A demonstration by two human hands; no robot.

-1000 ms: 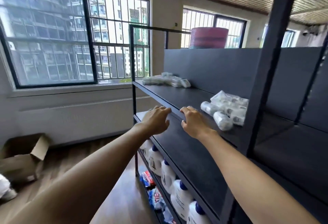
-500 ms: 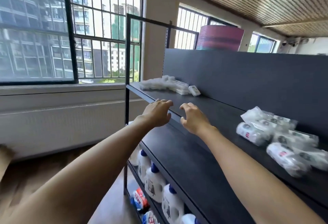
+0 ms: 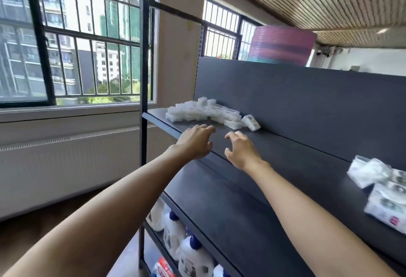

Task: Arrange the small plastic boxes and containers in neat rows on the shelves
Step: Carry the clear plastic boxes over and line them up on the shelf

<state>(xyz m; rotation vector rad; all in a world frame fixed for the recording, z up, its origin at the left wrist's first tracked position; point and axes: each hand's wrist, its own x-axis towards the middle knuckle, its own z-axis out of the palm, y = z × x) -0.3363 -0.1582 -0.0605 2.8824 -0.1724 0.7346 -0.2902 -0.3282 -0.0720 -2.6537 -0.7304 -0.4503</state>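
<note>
A loose heap of small clear plastic boxes [image 3: 204, 112] lies at the far left end of the upper dark shelf [image 3: 285, 151], against the back panel. One box [image 3: 251, 122] lies tilted at the heap's right end. My left hand [image 3: 195, 142] and my right hand [image 3: 240, 149] reach out side by side over the shelf's front part, fingers spread and slightly bent, holding nothing. Both stop short of the heap. Several plastic-wrapped white packs [image 3: 382, 186] lie on the same shelf at the right edge of view.
The shelf unit has a black metal frame post [image 3: 144, 101] at its left end. White detergent bottles [image 3: 193, 254] with blue caps stand on the bottom shelf. A stack of pink basins [image 3: 283, 45] sits behind the back panel. Windows and a radiator cover fill the left wall.
The view has moved closer and to the left, so the box heap is larger and nearer. Both hands have risen from the lower shelf edge to over the upper shelf, nearer the heap.
</note>
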